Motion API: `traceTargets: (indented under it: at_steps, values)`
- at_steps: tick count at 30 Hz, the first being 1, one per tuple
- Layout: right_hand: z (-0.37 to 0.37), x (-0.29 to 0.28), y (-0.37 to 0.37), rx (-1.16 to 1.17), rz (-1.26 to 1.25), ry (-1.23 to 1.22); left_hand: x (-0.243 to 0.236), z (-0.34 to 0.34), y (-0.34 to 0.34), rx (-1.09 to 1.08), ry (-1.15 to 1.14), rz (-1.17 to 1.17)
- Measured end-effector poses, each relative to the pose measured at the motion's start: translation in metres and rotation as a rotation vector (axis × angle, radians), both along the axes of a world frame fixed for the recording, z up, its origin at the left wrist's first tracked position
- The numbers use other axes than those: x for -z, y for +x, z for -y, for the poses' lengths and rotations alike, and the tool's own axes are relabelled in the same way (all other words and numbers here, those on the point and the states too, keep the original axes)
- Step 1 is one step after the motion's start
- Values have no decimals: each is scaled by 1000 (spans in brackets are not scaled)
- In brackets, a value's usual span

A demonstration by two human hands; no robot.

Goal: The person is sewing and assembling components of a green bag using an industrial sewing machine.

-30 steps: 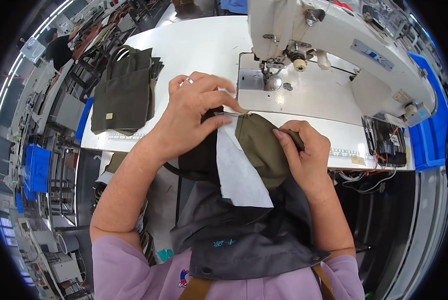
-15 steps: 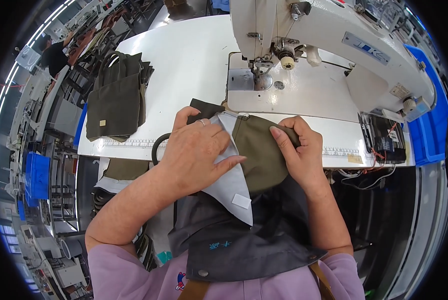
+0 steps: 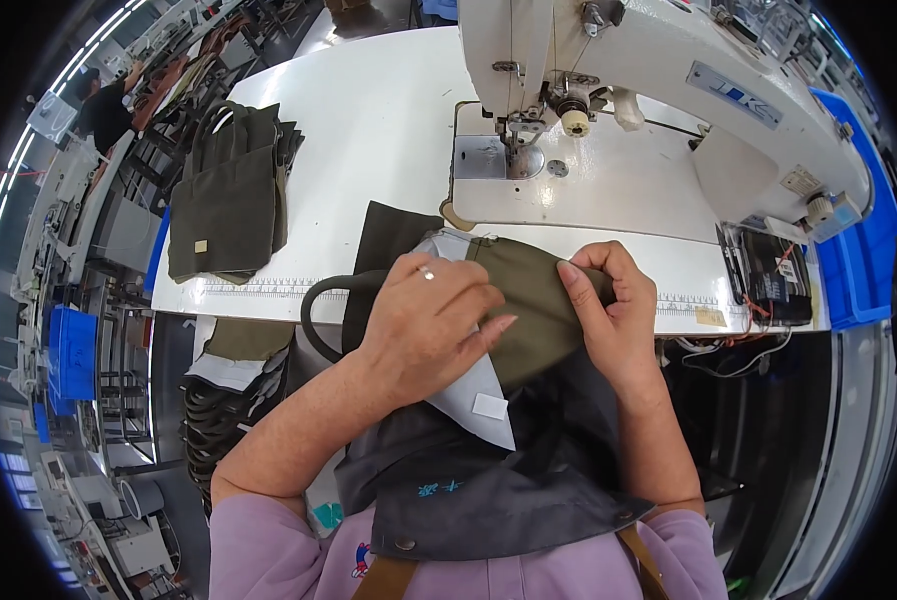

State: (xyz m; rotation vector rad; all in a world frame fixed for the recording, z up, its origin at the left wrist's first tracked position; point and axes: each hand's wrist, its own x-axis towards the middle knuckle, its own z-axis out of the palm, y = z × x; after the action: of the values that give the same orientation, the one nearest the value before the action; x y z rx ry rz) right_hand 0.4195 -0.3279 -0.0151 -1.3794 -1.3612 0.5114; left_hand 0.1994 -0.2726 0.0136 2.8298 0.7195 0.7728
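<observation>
My right hand [image 3: 613, 312] pinches the right edge of an olive fabric piece [image 3: 530, 300] between thumb and bent fingers. Over the left part of this work lies my left hand [image 3: 430, 328], fingers loosely bent and thumb stretched out, with nothing visible gripped. Beneath it is a light grey backing piece [image 3: 476, 388] with a small white tag [image 3: 489, 406] near its lower tip. A dark bag panel [image 3: 386, 238] with a curved handle [image 3: 313, 312] sticks out to the left. The work spans the table's front edge and my lap; my left hand hides part of it.
A white sewing machine [image 3: 658, 60] stands on the white table [image 3: 368, 110], its needle area beyond the work. Stacked dark handled bag panels [image 3: 226, 205] lie at left, more pieces [image 3: 233, 400] hang below. Tools [image 3: 773, 280] and a blue bin [image 3: 853, 230] are at right.
My left hand has moved right and loosened from the dark panel, uncovering more of it and its handle. My right hand keeps its pinch, slightly farther right.
</observation>
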Motion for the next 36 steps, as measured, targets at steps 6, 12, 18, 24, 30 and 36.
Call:
traceTargets:
  at_steps: [6,12,18,24,30,36]
  values:
    - [0,3,-1,-7,-3,25,-19,-34,-15,-167,-3,367]
    - [2,1,-2,21,-7,29,-34,-87,-36,224,-579,35]
    - [-7,-5,5,44,92,22,-47,-86,-42,101,-703,-52]
    - [10,-35,-13,99,276,339,-70,-46,-42,-37,-949,127]
    - [21,-70,-50,-243,372,276,-84,-4,-28,4,-953,353]
    - [24,-51,-42,-260,377,200,-76,11,-27,-71,-916,125]
